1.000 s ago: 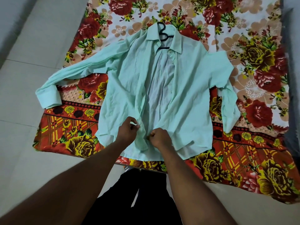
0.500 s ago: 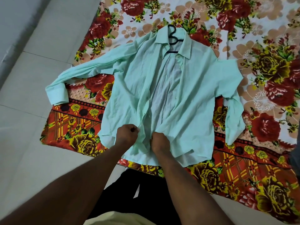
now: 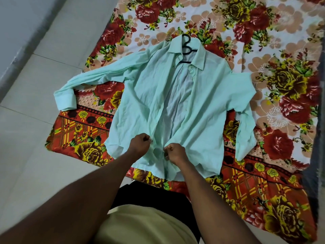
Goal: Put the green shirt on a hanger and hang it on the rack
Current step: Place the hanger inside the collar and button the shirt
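Observation:
The mint-green shirt (image 3: 207, 106) lies face up on a floral bedsheet (image 3: 263, 50), front unbuttoned and sleeves spread to both sides. A black hanger (image 3: 186, 47) sits inside its collar, with the hook poking out at the top. My left hand (image 3: 139, 144) pinches the left front edge near the hem. Close beside it, my right hand (image 3: 175, 153) pinches the right front edge. The two edges are drawn close together at the bottom. No rack is in view.
The bedsheet is spread on a pale tiled floor (image 3: 35, 138), which extends to the left. A grey wall base (image 3: 15, 41) runs along the far left. My dark trousers and pale shirt fill the bottom middle.
The view has shifted, so the shirt sits further right and lower in frame. My hands stay at the lower front edges, a little further apart than half a second ago.

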